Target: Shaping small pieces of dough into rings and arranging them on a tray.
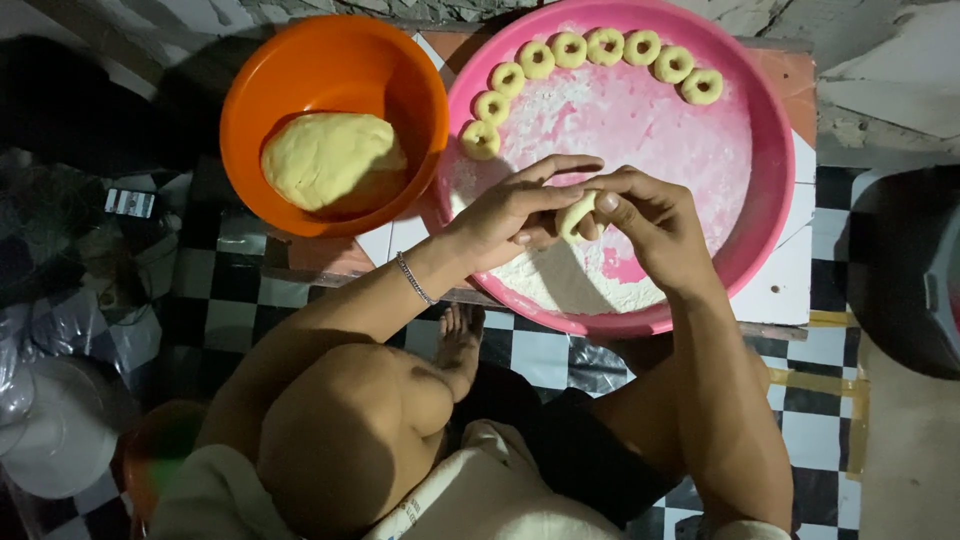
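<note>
Your left hand (515, 215) and right hand (650, 225) meet above the near part of the pink tray (775, 180). Between them you hold a dough piece (577, 215), pale yellow and curved. The left fingers (560, 165) are closed on its left end, with the forefinger stretched out above; the right fingers (610, 203) pinch its upper right end. A thin bracelet (413, 279) sits on your left wrist.

The tray is round, dusted with white flour (560, 280), heaped thickest at the near edge under your hands. Eight dough rings (570, 50) lie in an arc along its far rim, each just beside the next.

Touching the tray on the left is an orange bowl (300, 60) holding a dough lump (333, 160), smooth and yellow. Both vessels stand on a low tiled desk (790, 290) over a black-and-white checkered floor (820, 370).

Far left, a small rectangular package (130, 203) with a barcode-style label lies in shadow; its print is too small to tell.
</note>
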